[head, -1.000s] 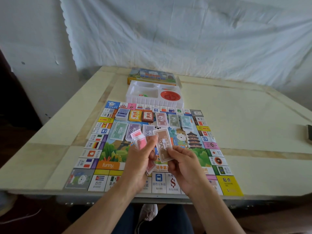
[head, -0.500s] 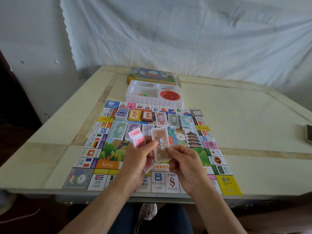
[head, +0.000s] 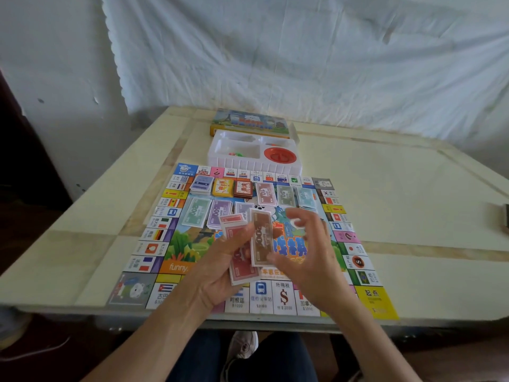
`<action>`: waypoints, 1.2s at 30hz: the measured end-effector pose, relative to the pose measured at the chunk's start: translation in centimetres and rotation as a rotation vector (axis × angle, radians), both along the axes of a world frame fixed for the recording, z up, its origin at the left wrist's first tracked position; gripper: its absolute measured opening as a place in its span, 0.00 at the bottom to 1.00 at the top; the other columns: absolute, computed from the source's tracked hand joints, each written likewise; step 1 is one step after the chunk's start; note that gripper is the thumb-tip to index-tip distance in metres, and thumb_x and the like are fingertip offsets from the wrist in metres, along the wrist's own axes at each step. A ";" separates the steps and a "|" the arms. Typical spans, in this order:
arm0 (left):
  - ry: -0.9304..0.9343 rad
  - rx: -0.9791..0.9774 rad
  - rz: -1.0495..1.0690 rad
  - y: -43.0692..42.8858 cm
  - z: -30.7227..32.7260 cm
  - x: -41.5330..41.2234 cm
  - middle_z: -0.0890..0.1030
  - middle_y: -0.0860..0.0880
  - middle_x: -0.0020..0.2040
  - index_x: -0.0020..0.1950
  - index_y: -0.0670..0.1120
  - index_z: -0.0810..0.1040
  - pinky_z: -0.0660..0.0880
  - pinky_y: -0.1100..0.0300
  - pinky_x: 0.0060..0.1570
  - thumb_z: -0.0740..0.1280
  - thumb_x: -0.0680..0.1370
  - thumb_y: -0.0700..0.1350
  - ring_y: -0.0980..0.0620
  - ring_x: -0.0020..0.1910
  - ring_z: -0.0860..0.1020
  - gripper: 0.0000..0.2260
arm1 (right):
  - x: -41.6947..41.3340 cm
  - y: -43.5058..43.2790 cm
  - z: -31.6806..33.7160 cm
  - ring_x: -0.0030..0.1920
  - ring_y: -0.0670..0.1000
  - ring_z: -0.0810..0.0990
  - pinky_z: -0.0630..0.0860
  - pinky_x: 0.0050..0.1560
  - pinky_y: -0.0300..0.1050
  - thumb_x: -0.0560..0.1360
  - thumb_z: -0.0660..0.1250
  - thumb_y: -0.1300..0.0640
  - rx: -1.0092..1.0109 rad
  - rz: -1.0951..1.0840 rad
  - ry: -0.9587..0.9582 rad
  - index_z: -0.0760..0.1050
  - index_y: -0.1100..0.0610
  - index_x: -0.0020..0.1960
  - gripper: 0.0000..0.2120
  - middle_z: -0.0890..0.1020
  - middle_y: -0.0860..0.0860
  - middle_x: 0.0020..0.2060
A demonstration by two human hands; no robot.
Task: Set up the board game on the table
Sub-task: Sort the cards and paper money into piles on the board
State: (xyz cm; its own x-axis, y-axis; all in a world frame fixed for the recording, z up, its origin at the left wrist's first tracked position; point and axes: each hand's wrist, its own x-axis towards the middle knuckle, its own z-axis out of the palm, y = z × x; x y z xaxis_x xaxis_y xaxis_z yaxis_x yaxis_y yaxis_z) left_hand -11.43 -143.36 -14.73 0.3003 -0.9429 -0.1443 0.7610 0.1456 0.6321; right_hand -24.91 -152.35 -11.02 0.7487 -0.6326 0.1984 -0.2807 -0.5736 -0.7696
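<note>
Gripping banknotes (head: 243,271) — left fingers (head: 234,242) curled

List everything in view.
Table: one, cream, fills the middle.
Game board: one, multi-coloured, table's near edge.
Tray: one, white plastic, at the board's far edge.
Game box: one, orange-blue, far side, behind the tray.
Disc: one, red, tray's right compartment.
Card decks: three, blue, yellow, red-brown, board's top-left.
Money piles: six, mixed colours, board's upper half.
Sheet: one, white, on the wall.
Dark object: one, table's right edge.
Red notes: several, in the left hand.
Brown note: one, between the hands.
Left hand: grips the red notes.
Right hand: blurred, at the brown note; grip unclear.
</note>
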 end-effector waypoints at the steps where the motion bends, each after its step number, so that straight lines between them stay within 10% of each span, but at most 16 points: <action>1: -0.012 -0.004 -0.001 0.0 0.0 0.0 0.83 0.37 0.52 0.54 0.40 0.83 0.78 0.43 0.53 0.83 0.56 0.47 0.43 0.48 0.83 0.28 | -0.1 -0.1 0.5 0.67 0.38 0.59 0.59 0.67 0.36 0.68 0.75 0.52 -0.183 0.097 0.088 0.59 0.44 0.69 0.37 0.62 0.34 0.63; 8: -0.035 -0.005 -0.033 0.1 0.6 -0.7 0.84 0.40 0.47 0.49 0.42 0.85 0.81 0.49 0.42 0.84 0.52 0.49 0.45 0.45 0.84 0.28 | 0.5 -1.0 2.0 0.61 0.25 0.29 0.37 0.67 0.37 0.68 0.73 0.44 -0.454 0.302 0.304 0.42 0.44 0.75 0.49 0.47 0.28 0.62; 16: -0.033 -0.008 -0.053 0.0 0.1 -0.6 0.84 0.40 0.46 0.48 0.41 0.85 0.82 0.48 0.42 0.84 0.52 0.49 0.45 0.44 0.83 0.28 | 0.5 -1.1 1.6 0.68 0.33 0.44 0.45 0.73 0.43 0.66 0.74 0.41 -0.370 0.309 0.304 0.48 0.43 0.74 0.47 0.54 0.37 0.71; 20: -0.001 -0.020 -0.028 -0.3 -0.1 -0.3 0.84 0.39 0.49 0.50 0.40 0.85 0.80 0.52 0.48 0.85 0.52 0.48 0.45 0.44 0.84 0.29 | 0.4 -1.0 1.4 0.53 0.41 0.73 0.69 0.53 0.33 0.70 0.73 0.52 0.116 -0.006 -0.055 0.71 0.47 0.60 0.21 0.75 0.43 0.55; 23: 0.049 -0.065 -0.092 -0.2 -0.1 -0.3 0.83 0.37 0.49 0.51 0.38 0.84 0.81 0.47 0.48 0.83 0.56 0.45 0.42 0.47 0.83 0.27 | 0.1 -1.0 0.3 0.31 0.46 0.71 0.69 0.31 0.36 0.74 0.68 0.60 0.504 -0.112 -0.105 0.79 0.55 0.47 0.03 0.78 0.50 0.34; 36: 0.059 -0.080 -0.154 0.1 -0.7 0.4 0.80 0.36 0.53 0.59 0.34 0.78 0.78 0.45 0.52 0.82 0.61 0.46 0.39 0.51 0.81 0.31 | 1.3 -0.8 -0.9 0.19 0.45 0.56 0.51 0.21 0.35 0.75 0.66 0.64 1.003 -0.037 -0.109 0.75 0.64 0.41 0.04 0.65 0.50 0.20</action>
State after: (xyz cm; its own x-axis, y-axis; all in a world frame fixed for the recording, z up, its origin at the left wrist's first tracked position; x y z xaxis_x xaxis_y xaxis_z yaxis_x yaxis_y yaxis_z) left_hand -11.07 -143.22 -15.38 0.1451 -0.9862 -0.0801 0.8137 0.0729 0.5767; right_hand -23.60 -153.20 -11.91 0.7348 -0.5673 -0.3718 -0.1847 0.3601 -0.9145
